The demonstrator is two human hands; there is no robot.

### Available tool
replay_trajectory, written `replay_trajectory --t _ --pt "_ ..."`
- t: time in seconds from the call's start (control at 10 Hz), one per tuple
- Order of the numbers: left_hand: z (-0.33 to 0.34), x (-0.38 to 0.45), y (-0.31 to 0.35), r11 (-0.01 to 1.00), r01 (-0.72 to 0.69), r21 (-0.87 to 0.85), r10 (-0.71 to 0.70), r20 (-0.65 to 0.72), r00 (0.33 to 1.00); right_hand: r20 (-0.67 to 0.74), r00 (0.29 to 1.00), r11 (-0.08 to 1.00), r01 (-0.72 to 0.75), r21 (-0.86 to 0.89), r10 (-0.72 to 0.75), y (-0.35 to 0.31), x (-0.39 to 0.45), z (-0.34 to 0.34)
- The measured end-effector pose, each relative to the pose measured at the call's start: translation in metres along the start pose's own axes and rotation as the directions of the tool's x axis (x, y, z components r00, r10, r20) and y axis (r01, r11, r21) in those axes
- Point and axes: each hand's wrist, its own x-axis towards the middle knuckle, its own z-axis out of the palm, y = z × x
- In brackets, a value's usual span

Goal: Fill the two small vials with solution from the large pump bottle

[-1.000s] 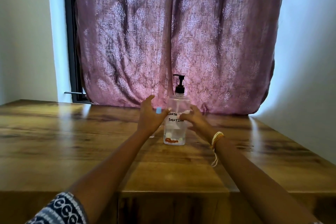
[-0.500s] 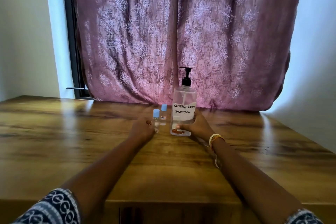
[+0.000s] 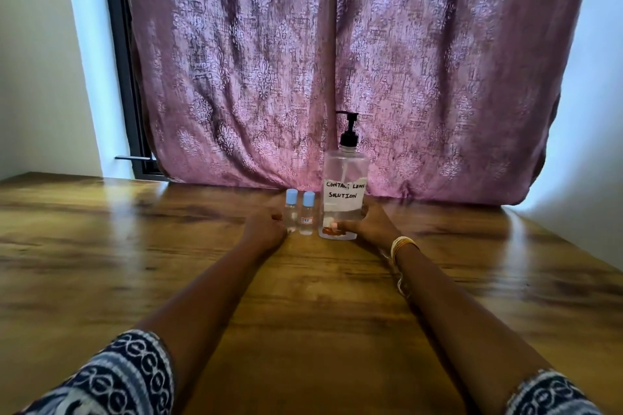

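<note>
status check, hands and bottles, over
Right hand wrapped on pump bottle base. Left hand at left vial, grip unclear. Right vial beside it; both capped and upright. Nothing blocking.

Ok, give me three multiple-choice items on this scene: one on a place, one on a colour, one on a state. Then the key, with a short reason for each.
1. Where do the two small vials stand relative to the pump bottle?
A. Just to its left on the table
B. Behind it, against the curtain
C. At the table's near edge

2. What colour are the vial caps?
A. Black
B. Light blue
C. Red

3. What is the right hand doing?
A. Pressing the pump head
B. Lying flat, away from everything
C. Wrapped around the bottle's base

Key:
1 A: both vials stand side by side left of the bottle, by the left hand.
2 B: both caps are pale blue; only the pump head is black.
3 C: the thumb crosses the bottle's lower front.
</note>
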Motion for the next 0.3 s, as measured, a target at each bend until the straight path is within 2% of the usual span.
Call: replay_trajectory --t 0.2,0.3 --pt "-0.005 -0.023 0.000 0.995 0.089 0.046 -0.092 0.058 0.994 0.041 0.989 0.989 -0.140 -0.050 0.142 -0.006 -0.026 -0.001" --pt "-0.005 -0.033 0.001 0.993 0.063 0.098 -0.070 0.072 0.995 0.010 0.989 0.981 -0.142 -0.129 0.145 -0.017 -0.041 0.001"
